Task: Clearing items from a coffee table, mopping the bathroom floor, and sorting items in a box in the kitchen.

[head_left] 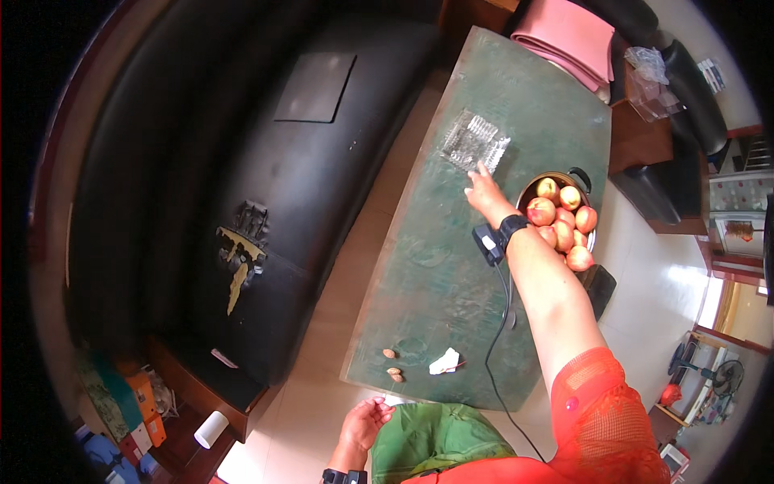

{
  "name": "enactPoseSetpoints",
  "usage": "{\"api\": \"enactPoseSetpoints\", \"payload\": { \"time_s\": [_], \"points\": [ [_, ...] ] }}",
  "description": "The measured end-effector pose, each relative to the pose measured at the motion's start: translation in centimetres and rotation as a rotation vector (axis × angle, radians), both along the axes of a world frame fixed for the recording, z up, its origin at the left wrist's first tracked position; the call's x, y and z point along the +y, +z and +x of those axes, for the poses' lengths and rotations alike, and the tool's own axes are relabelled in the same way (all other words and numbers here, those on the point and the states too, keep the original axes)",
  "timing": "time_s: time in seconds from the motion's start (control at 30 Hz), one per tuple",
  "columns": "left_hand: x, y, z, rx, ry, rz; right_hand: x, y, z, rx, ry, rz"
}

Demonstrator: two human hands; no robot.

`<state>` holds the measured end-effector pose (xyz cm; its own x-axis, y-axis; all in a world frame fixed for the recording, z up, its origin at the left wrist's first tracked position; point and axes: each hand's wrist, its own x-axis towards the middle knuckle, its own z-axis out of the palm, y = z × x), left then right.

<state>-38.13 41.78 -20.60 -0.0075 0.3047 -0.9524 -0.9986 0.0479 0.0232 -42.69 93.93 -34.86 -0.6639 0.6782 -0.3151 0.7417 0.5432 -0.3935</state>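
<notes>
My right arm stretches far over the green table (pixel 435 250). My right hand (pixel 485 196) is open, fingers extended, at the near edge of a clear ribbed plastic tray (pixel 476 143); whether the fingertips touch it I cannot tell. Right beside this wrist stands a pot (pixel 526 192) heaped with red and yellow peaches (pixel 563 234). Low at the near left corner of the table is my left hand (pixel 367 421), its fingers loosely bent and slightly apart, with nothing visible in them. Small brown pits (pixel 393 373) lie on the table near it, beside a crumpled white tissue (pixel 445 361).
A black cable (pixel 489 355) runs from the device (pixel 488 244) at my right wrist across the table. Folded pink cloth (pixel 564 36) lies at the far end. The torn black sofa (pixel 314 185) stands left; a fan (pixel 726 377) is at the right.
</notes>
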Motion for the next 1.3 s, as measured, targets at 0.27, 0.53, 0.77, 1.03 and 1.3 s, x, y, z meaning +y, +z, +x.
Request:
{"api": "enactPoseSetpoints", "payload": {
  "time_s": [0.27,0.53,0.77,1.03,1.3],
  "points": [
    [3.3,-1.7,-2.3,0.055,-0.033,0.033,-1.8,-1.3,1.9,0.103,0.033,0.111],
    [8.3,-5.3,-2.5,0.181,-0.237,0.138,-17.4,3.0,14.2,0.17,0.021,-0.22],
    [11.2,-11.0,0.4,0.469,-0.622,0.001,-24.8,7.5,21.7,0.016,0.009,-0.462],
    [16.1,-12.8,4.1,1.299,-1.223,-0.125,-14.2,2.7,24.2,0.051,-0.373,0.053],
    [16.2,-14.3,4.0,1.314,-1.284,-0.207,-13.4,-1.1,23.0,-0.159,-0.503,0.006]
  ]
}}
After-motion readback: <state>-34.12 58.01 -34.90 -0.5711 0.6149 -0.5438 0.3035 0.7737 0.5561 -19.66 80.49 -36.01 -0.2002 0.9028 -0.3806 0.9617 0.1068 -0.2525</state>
